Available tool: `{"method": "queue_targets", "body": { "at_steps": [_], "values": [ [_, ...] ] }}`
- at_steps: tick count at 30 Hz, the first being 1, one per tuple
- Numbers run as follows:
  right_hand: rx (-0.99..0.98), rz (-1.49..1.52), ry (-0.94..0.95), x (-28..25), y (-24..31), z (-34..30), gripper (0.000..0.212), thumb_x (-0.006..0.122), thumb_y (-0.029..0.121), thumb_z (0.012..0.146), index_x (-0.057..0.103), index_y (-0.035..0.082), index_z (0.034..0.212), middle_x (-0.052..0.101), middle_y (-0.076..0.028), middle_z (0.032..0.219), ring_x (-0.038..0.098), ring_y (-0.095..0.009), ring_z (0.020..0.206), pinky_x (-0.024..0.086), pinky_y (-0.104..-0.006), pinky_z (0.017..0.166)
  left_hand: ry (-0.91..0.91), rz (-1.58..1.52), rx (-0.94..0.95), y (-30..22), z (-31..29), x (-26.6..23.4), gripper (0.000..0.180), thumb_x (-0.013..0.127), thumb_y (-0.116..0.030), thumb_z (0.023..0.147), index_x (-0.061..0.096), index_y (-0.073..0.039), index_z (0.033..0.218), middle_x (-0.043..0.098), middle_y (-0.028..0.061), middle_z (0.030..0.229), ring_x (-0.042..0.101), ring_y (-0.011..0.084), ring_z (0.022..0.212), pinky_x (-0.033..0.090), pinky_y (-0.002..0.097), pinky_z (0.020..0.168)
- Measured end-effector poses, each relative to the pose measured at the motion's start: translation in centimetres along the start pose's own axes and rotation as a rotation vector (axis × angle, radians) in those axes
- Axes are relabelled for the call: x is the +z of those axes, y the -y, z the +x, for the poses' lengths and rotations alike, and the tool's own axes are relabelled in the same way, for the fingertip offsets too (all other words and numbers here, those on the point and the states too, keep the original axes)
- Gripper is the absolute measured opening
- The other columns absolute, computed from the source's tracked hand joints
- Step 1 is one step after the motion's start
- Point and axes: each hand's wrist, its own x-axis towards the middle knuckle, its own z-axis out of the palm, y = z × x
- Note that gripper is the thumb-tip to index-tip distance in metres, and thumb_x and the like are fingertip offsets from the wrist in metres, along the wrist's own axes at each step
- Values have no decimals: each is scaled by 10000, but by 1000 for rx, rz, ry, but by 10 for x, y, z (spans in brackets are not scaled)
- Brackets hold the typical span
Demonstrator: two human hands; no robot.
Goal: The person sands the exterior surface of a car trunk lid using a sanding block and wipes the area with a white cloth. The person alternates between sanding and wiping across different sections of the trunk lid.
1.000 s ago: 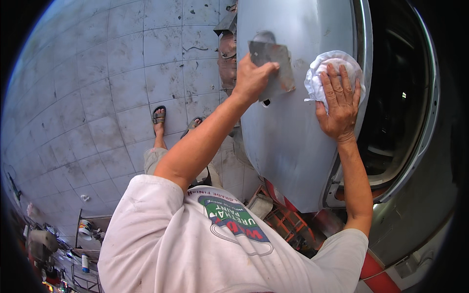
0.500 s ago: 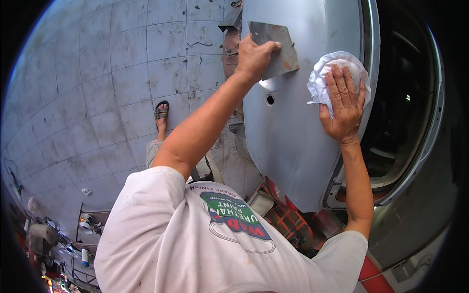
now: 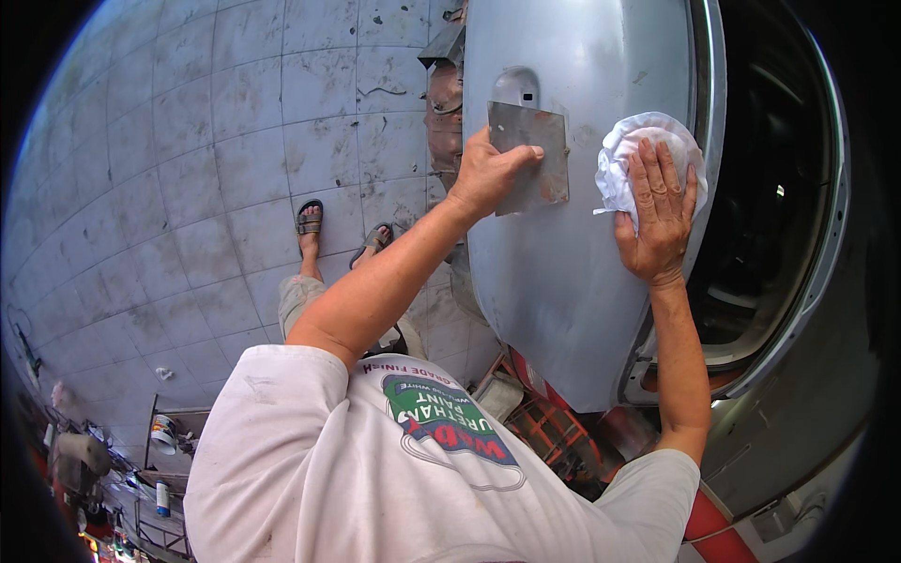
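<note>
From the head view, a grey car panel (image 3: 563,281) is seen standing upright, and everything is placed against it. A flat metal scraper blade (image 3: 531,155) is pressed to the panel's upper part, just below a small recessed notch (image 3: 518,86). The blade is gripped by the left hand (image 3: 488,174), fingers closed over its lower left edge, thumb laid across its face. To the right of the blade, near the panel's right edge, a bunched white cloth (image 3: 648,141) is held flat against the metal by the right hand (image 3: 660,220), fingers spread wide over it. Left of the panel, sandalled feet (image 3: 310,218) are planted on a tiled floor (image 3: 188,188). Below the panel, a red frame (image 3: 554,432) is glimpsed.
</note>
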Motion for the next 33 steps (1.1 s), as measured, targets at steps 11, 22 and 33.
{"method": "queue_targets", "body": {
  "at_steps": [11, 22, 33],
  "values": [
    [-7, 63, -45, -3, -3, 6, 603, 485, 233, 935, 592, 86, 1510, 538, -100, 1604, 417, -290, 1548, 133, -595, 1309, -21, 48, -10, -6, 4, 16, 257, 767, -104, 856, 698, 27, 1067, 761, 88, 925, 705, 147, 824, 588, 331, 739],
    [-46, -45, 24, -6, 5, 6, 724, 622, 304, 866, 535, 106, 1557, 476, -103, 1651, 372, -290, 1573, 111, -615, 1309, -3, 41, -8, -15, 19, 28, 293, 779, -112, 849, 695, 30, 1092, 752, 84, 928, 686, 149, 796, 576, 338, 738],
    [-9, 98, -33, 1, -8, 7, 799, 601, 332, 855, 468, 86, 1602, 396, -124, 1697, 293, -312, 1607, 92, -583, 1318, 64, 35, 9, -28, 34, 39, 352, 819, -134, 839, 678, 4, 1130, 755, 109, 1014, 721, 168, 814, 613, 352, 770]
  ]
}}
